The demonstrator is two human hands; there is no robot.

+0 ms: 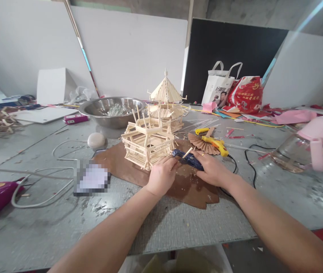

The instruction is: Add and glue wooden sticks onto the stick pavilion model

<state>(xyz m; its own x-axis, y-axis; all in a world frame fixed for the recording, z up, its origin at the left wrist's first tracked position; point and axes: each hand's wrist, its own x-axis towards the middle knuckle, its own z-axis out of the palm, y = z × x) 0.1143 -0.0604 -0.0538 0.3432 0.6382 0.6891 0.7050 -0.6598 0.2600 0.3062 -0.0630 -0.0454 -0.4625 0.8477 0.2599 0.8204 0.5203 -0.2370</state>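
Over a brown mat (185, 189), my two hands work close together. My right hand (211, 167) is wrapped round a blue-handled hand tool (194, 161) that looks like pliers. A short wooden stick (188, 152) slants across the tool. My left hand (163, 174) is closed, its fingertips pinching the stick's lower end near the tool's head; the fingers hide that end. Just beyond my left hand stands an open, many-sided frame (147, 142) built from wooden sticks. Behind it rises a stick-built tower (165, 93) with a pointed roof.
A yellow glue gun (215, 144) and a brown paper fan (202, 143) lie right of the mat. Farther right is a glass jug (289, 155) with a pink lid. A steel basin (111, 121), white cable (43, 204) and pixelated phone-like object (92, 179) are leftward.
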